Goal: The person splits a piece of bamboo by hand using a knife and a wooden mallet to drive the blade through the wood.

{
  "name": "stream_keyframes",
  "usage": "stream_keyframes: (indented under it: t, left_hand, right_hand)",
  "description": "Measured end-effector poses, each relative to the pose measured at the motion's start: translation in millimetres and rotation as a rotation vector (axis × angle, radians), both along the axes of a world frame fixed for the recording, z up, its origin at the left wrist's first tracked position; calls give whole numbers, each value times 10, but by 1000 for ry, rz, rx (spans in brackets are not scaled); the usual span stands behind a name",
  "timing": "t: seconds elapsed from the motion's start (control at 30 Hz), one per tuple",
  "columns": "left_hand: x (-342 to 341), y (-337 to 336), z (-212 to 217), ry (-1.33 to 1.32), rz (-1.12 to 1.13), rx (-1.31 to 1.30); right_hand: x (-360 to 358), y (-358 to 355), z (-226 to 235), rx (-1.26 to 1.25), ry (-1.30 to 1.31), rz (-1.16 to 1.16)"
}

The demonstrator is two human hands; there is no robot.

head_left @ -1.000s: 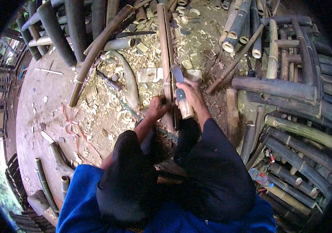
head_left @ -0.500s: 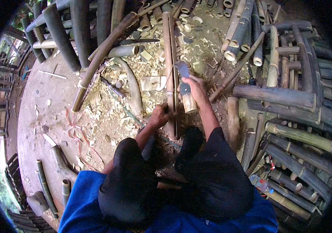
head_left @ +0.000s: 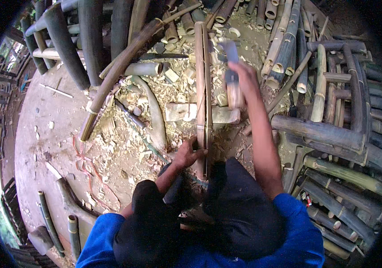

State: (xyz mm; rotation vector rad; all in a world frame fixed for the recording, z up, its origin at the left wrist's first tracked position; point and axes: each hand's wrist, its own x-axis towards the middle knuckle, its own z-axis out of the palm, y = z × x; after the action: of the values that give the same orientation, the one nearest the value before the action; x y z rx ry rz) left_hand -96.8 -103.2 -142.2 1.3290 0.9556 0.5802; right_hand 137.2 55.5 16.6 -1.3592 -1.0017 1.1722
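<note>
A long brown bamboo pole (head_left: 201, 76) lies lengthwise in front of me, its near end between my legs. A dark split runs along its right side. My left hand (head_left: 188, 154) is closed around the pole near that end, thumb across the top. In my right hand (head_left: 243, 76), raised to the right of the pole, is an adze-like chopping tool (head_left: 234, 96) with a grey blade and a thick wooden end. Motion blurs both tool and hand; the blade stands apart from the pole. A pale wooden block (head_left: 177, 112) lies crosswise under the pole.
Pale wood shavings (head_left: 110, 156) cover the floor around the pole. A curved branch (head_left: 153, 111) and a leaning pole (head_left: 119, 67) lie to the left, near red string (head_left: 81, 161). Bamboo lengths (head_left: 284, 44) and a bamboo frame (head_left: 320, 125) crowd the right side.
My right hand has lifted the chopping tool away from the pole, to the right and farther out. My left hand stays closed on the pole. The whole view has shifted slightly.
</note>
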Motion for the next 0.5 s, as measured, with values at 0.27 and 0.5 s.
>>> stream_keyframes:
  t: [0.27,0.5]
  left_hand:
    - [74,-41,169,-16,-76,-129]
    - [-145,-521,421,-16,-27,-49]
  right_hand:
    - [-420,-1496,-265,-273,129,-47]
    - [-642,-2137,-123,-424,126,-65]
